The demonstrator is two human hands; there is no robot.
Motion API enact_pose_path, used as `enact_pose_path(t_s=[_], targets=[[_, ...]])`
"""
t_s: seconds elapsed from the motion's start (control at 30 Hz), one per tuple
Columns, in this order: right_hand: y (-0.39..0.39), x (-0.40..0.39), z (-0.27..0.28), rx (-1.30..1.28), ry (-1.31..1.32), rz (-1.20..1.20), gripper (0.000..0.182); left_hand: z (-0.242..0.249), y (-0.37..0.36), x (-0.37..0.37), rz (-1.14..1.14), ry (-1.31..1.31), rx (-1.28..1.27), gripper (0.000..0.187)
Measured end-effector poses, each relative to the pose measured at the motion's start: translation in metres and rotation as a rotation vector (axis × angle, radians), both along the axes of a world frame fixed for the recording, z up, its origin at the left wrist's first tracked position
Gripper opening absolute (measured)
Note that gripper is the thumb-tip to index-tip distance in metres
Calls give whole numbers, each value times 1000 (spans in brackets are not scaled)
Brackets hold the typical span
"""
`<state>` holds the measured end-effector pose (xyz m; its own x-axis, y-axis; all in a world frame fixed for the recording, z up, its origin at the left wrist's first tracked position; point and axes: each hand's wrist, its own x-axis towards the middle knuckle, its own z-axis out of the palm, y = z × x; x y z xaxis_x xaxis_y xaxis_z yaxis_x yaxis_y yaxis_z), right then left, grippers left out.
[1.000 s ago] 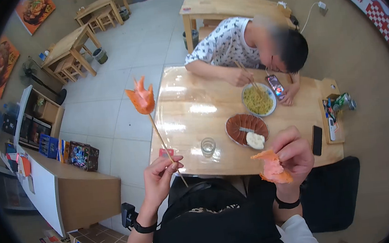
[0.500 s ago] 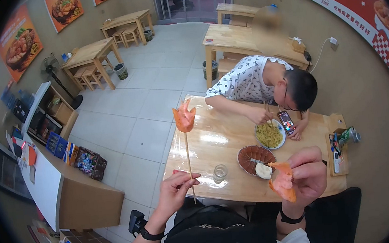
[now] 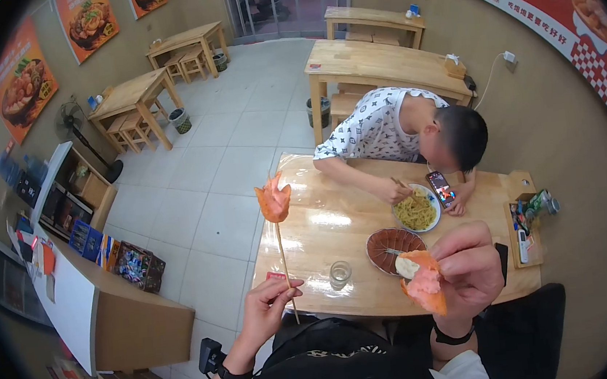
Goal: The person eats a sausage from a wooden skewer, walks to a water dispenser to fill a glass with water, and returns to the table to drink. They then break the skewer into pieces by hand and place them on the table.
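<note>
An orange carved flower [image 3: 274, 199] stands upright on a thin skewer [image 3: 285, 268] at centre frame, pinched low by the left hand [image 3: 268, 311]. At lower right, the right hand [image 3: 468, 272] grips an orange slice [image 3: 424, 285]. Beyond them on the desk [image 3: 321, 221] sit a glass [image 3: 339, 274] and a brown plate [image 3: 395, 243].

Glass [image 3: 339, 274], plate [image 3: 395, 243] ahead; table [image 3: 321, 224] left part free.
</note>
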<state>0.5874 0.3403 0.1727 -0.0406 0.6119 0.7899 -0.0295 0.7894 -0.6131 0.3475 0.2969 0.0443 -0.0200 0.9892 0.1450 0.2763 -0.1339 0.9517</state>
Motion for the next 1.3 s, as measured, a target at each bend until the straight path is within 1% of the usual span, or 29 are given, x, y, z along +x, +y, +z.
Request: enact_pose_path(t_s=[0.07,0.17,0.23,0.27,0.33,0.37,0.5,0.57,0.6,0.67,0.7,0.73,0.8,0.83,0.87,0.93,0.97,1.0,1.07,1.1,1.13,1.17,1.2,1.23,1.27,1.3], targets=[[-3,1,3,6,-19,-15,23,1,0,-3,-1,7,-5,15],[-7,2,8,37,-67,-19,23,2,2,-4,5,-51,-18,15],[-5,1,11,74,5,197,24,3,3,-5,9,-91,-26,14],[-5,0,11,74,8,196,24,5,4,-6,7,-88,-27,14],[-5,-6,11,217,-79,100,33,10,5,-7,-2,-66,-28,14],[-4,-9,8,222,21,135,31,9,5,-7,9,-83,-29,13],[-4,-6,7,235,-22,132,29,7,6,-11,9,-64,-53,13],[-2,-6,12,264,-27,302,21,6,6,-13,10,-91,-48,13],[-3,-5,12,271,-26,305,21,6,6,-15,13,-89,-41,13],[-5,0,11,211,-42,477,17,7,7,-17,-5,-28,-33,13],[-2,5,18,187,-100,612,15,7,7,-15,29,-66,-76,13],[-6,2,26,198,-104,610,15,5,7,-16,27,-67,-64,13],[-17,-9,38,208,-6,595,14,1,9,-19,40,-94,-54,13],[-13,-11,37,275,43,686,9,-1,9,-18,32,-96,-62,13],[-13,-11,39,271,44,676,9,-3,10,-19,39,-139,-47,13],[-15,-13,41,293,120,841,9,-5,8,-22,42,-187,-42,13],[-14,-17,42,321,192,865,10,-6,8,-24,49,-168,-45,13],[-18,-18,40,308,186,845,10,-5,9,-22,51,-146,-47,14],[-19,-22,40,313,377,921,11,1,9,-19,52,-132,-51,13],[-13,-22,39,365,363,946,13,-3,9,-20,64,-176,-60,13],[-5,-16,32,349,361,942,13,-8,7,-20,74,-223,-79,13],[2,-3,20,322,282,1075,9,-16,5,-24,71,-230,-117,13],[3,10,1,280,219,1202,10,-24,7,-30,66,-132,-83,16],[0,19,-22,220,258,1184,10,-28,5,-34,58,-29,-61,19],[-9,28,-48,-118,277,682,11,-26,1,-36,61,-10,-54,20],[-19,32,-78,-451,239,177,16,-24,0,-35,67,4,-52,20]])
